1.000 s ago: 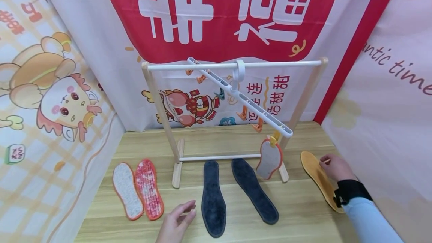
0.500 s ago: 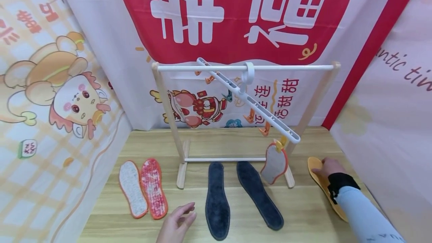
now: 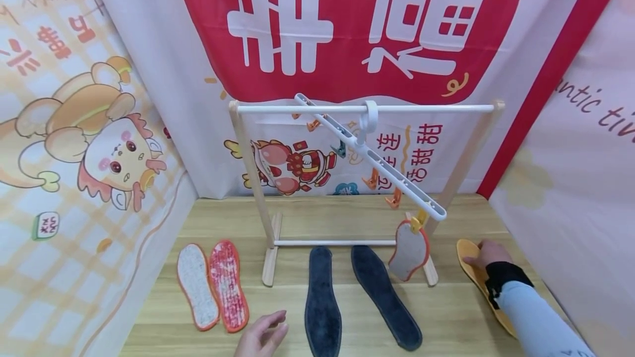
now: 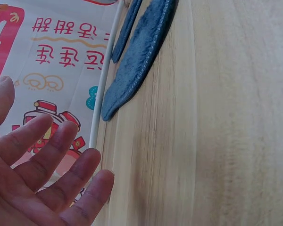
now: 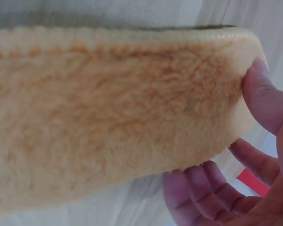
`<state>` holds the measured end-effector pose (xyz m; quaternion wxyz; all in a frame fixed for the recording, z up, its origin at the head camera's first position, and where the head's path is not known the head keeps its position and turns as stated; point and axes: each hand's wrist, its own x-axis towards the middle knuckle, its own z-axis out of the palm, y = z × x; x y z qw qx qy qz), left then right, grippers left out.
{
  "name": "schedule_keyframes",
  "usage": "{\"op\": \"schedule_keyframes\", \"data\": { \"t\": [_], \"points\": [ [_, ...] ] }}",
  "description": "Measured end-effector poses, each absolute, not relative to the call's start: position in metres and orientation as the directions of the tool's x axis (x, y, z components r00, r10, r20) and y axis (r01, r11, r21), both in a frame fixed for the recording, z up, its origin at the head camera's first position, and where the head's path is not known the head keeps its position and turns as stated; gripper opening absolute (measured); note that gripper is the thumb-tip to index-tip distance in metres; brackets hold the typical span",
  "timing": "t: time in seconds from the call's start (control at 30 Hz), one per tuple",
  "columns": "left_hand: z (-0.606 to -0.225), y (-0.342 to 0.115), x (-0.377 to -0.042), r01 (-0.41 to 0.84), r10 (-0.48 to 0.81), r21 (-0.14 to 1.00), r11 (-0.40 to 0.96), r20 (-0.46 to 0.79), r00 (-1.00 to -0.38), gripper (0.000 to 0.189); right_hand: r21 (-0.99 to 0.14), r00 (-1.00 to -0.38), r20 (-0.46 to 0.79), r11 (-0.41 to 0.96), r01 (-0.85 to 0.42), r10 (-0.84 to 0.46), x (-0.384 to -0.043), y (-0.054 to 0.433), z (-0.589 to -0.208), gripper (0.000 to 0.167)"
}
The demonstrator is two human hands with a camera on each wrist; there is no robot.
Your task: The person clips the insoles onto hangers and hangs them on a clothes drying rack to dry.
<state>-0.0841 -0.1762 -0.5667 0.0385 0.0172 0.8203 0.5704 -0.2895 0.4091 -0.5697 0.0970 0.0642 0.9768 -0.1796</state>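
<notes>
Right hand [image 3: 488, 255]: thumb over, fingers under, pinching the end of the tan insole [image 5: 118, 108]
Tan insole: right of the drying rack [image 3: 255, 180]
Left hand [image 3: 260, 337]: fingers slack, holding nothing
Between hands: two navy insoles [image 3: 322, 302]; one red-edged insole [image 3: 409, 252] hanging from a yellow clip [image 3: 418, 222]

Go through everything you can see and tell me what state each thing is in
Right hand: gripping the tan insole
Tan insole: held at one end, unclipped
Left hand: empty, fingers apart
Dark insoles: lying on the table, apart
White insole, mottled red insole: lying side by side
Hanging insole: held by the yellow clip
Orange clips, teal clip: holding nothing
Hanger: hooked on the rack, skewed
Rack: upright
</notes>
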Motion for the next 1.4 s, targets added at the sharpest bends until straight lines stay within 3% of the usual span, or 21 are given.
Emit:
{"op": "schedule_keyframes", "data": {
  "t": [0.23, 0.4, 0.6, 0.77, 1.07, 1.17, 1.4],
  "points": [
    [-0.562, -0.179, -0.085, -0.087, 0.038, 0.928, 0.362, -0.108, -0.993, 0.042, -0.391, -0.977, -0.202, 0.910, 0.141, 0.065, -0.283, 0.415, -0.572, 0.084],
    [-0.559, -0.183, -0.088, -0.109, 0.041, 0.920, 0.377, -0.134, -0.990, 0.044, -0.484, -0.974, -0.222, 0.864, 0.140, 0.034, -0.271, 0.412, -0.557, 0.071],
    [-0.559, -0.181, -0.085, -0.026, 0.041, 0.918, 0.396, -0.046, -0.998, 0.039, -0.533, -0.980, -0.199, 0.838, 0.114, 0.007, -0.252, 0.414, -0.538, 0.054],
    [-0.558, -0.182, -0.085, -0.002, 0.020, 0.918, 0.397, -0.011, -1.000, 0.035, -0.559, -0.985, -0.174, 0.821, 0.119, 0.025, -0.238, 0.411, -0.521, 0.053],
    [-0.549, -0.184, -0.093, -0.005, 0.046, 0.903, 0.430, -0.028, -0.999, 0.046, -0.604, -0.997, 0.044, 0.796, 0.026, 0.066, -0.202, 0.375, -0.479, 0.042],
    [-0.550, -0.184, -0.095, 0.049, 0.058, 0.896, 0.441, 0.026, -0.998, 0.043, -0.630, -0.990, 0.100, 0.776, 0.013, 0.098, -0.188, 0.361, -0.467, 0.041],
    [-0.549, -0.183, -0.096, 0.095, 0.064, 0.882, 0.461, 0.073, -0.995, 0.039, -0.692, -0.964, 0.164, 0.721, 0.040, 0.211, -0.157, 0.338, -0.448, 0.049]
  ]
}}
